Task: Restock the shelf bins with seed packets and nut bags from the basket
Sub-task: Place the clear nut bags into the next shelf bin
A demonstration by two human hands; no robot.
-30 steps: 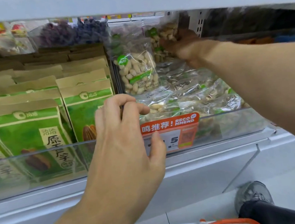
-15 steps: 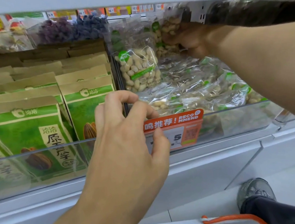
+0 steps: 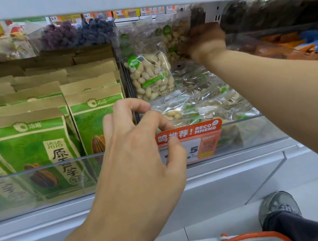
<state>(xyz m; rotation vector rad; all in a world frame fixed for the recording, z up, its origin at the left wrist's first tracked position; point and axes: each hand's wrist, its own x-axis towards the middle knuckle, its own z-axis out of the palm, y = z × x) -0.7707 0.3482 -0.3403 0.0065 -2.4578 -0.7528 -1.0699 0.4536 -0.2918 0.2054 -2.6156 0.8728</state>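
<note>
While the right hand [image 3: 205, 42] grips a clear peanut bag [image 3: 174, 39] at the bin's [image 3: 254, 129] back | left hand [image 3: 137, 142] loosely curled, empty, at the front wall | bag looks light, crinkly, slippery: pinch the top seam.

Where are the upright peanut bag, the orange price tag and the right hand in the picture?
upright peanut bag [image 3: 152, 75]: head view, on the peanuts behind its clear front.
orange price tag [image 3: 195, 131]: head view, on its orange top band.
right hand [image 3: 205, 42]: head view, on the back of the hand.
</note>
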